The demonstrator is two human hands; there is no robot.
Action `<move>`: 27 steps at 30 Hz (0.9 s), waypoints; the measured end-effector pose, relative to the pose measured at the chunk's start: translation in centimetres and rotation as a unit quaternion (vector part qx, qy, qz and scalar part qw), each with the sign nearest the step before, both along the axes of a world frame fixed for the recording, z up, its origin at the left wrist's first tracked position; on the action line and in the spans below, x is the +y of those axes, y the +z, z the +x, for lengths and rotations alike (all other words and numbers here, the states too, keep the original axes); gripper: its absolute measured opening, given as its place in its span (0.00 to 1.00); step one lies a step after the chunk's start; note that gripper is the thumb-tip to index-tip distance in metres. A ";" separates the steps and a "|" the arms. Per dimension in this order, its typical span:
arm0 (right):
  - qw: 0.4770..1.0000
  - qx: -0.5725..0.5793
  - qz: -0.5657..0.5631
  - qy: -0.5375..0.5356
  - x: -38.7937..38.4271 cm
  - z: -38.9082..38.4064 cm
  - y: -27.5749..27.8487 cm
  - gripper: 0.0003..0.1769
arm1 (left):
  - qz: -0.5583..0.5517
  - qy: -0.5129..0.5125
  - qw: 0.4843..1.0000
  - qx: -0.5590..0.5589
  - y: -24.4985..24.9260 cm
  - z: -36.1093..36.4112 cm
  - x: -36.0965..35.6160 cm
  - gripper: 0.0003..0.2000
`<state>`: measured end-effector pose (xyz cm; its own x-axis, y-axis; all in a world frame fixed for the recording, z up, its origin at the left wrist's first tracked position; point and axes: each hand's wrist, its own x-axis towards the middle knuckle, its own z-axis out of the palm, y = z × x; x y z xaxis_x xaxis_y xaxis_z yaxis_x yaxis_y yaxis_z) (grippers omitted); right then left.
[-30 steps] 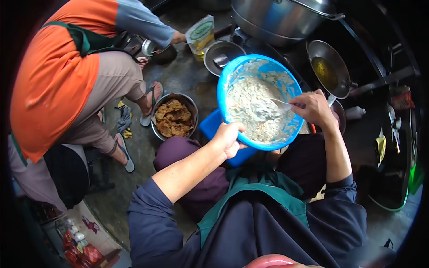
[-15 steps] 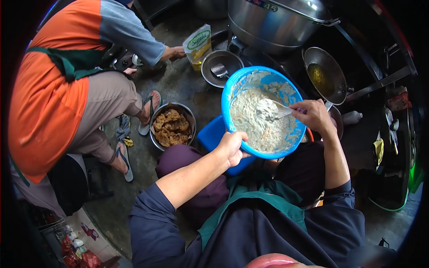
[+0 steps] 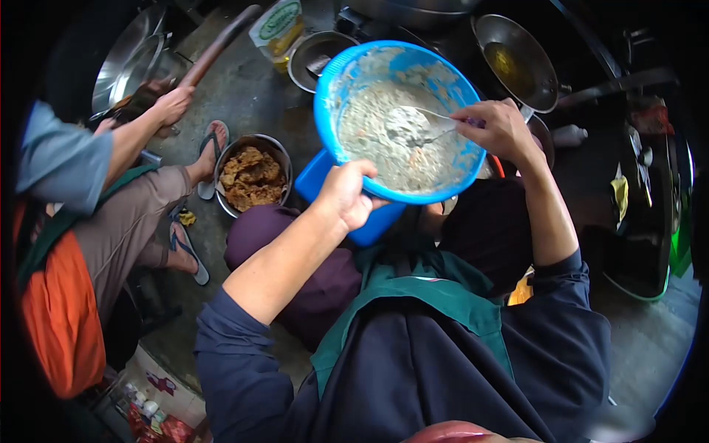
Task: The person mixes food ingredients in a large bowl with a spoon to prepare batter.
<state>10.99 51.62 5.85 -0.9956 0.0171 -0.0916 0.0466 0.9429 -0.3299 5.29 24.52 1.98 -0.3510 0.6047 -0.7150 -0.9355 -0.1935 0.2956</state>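
My left hand (image 3: 348,195) is closed on the near-left rim of a blue plastic bowl (image 3: 422,197), thumb on top. Thick pale batter (image 3: 377,148) with orange flecks fills the bowl and smears its inner wall. In my right hand (image 3: 496,131) is the handle of a spoon (image 3: 445,124). Its head sits in the batter near the middle, coated with white mixture, so its shape is partly hidden. Beneath the bowl, a blue plastic container (image 3: 314,177) shows at the left.
A metal pot of fried brown pieces (image 3: 253,179) stands left on the floor. Beyond are an oil pouch (image 3: 277,33), a metal basin (image 3: 299,70) and a pan with oil (image 3: 546,70). At left, a co-worker's hand (image 3: 174,105) grips a long brown handle (image 3: 218,48).
The bowl, with both my hands, appears higher and further left. The spoon stays in the batter. The co-worker's hand has left the oil pouch and now holds the long handle.
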 end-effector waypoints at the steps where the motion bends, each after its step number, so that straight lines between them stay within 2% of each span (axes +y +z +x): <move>1: 1.000 0.013 0.002 0.012 -0.4 0.0 0.1 0.11 | -0.011 -0.002 1.000 0.010 0.3 0.1 -0.1 0.24; 9: 0.992 0.037 0.006 0.121 -1.5 2.0 0.4 0.11 | -0.028 0.061 0.996 0.058 2.1 1.0 0.6 0.24; 13: 0.991 0.027 0.015 0.128 -1.6 2.0 1.1 0.10 | -0.028 0.072 0.995 0.056 1.5 1.1 0.9 0.25; 18: 0.994 0.007 -0.054 0.092 -1.7 2.0 1.8 0.10 | -0.012 0.083 0.995 0.060 2.5 1.4 0.6 0.25; 22: 0.998 0.016 0.008 0.054 -1.1 2.0 2.0 0.10 | -0.012 0.083 0.994 0.072 2.0 1.5 0.6 0.25; 27: 0.996 0.081 0.001 0.044 0.3 2.5 0.7 0.11 | -0.048 0.082 0.993 0.074 2.4 1.7 0.8 0.24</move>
<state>13.51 51.94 6.52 -0.9951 -0.0703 0.0701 -0.0893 0.9420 -0.3236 6.97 25.31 4.34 -0.5437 0.4633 -0.6998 -0.8393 -0.3037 0.4510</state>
